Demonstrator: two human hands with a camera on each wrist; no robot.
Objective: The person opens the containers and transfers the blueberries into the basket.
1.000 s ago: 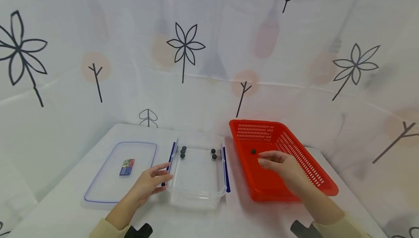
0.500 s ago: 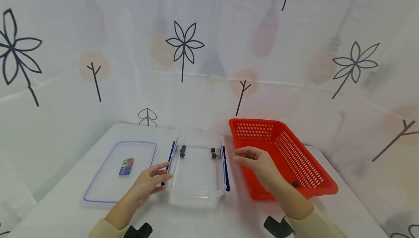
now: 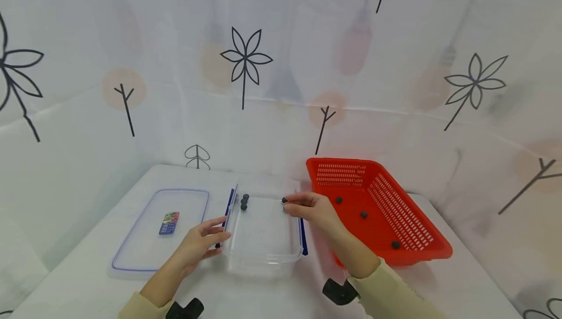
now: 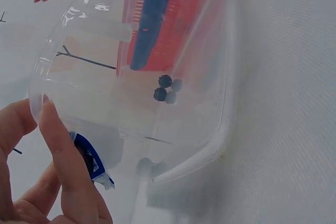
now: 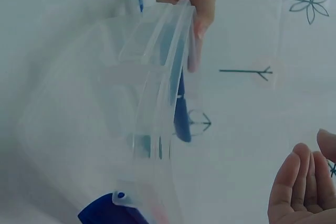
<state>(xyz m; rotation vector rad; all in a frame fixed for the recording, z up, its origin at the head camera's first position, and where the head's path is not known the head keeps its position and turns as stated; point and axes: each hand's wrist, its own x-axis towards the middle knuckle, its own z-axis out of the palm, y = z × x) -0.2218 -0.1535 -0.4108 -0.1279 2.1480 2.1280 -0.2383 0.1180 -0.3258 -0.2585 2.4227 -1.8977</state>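
Note:
A clear plastic box [image 3: 263,241] with blue side latches stands mid-table. My left hand [image 3: 199,246] pinches its left rim, thumb inside the wall and fingers outside, as the left wrist view shows. Blueberries [image 3: 243,207] lie along the box's left side. Two more blueberries [image 4: 163,87] lie toward the other side, reflected in the plastic. My right hand [image 3: 313,211] reaches over the right wall; its fingertips overlap these two in the head view. In the right wrist view the right hand's thumb and fingers [image 5: 296,182] stand apart, with no berry showing between them.
A red slotted basket [image 3: 347,246] stands right of the box, with three blueberries [image 3: 364,214] spread over its floor. At the left lies a clear lid [image 3: 136,241] with a blue edge and a colourful sticker [image 3: 169,223]. A patterned white curtain [image 3: 281,65] hangs behind the table.
My right hand has moved left, from above the red basket to over the box's right side. More blueberries show in the basket, uncovered by the arm. The left hand keeps its hold.

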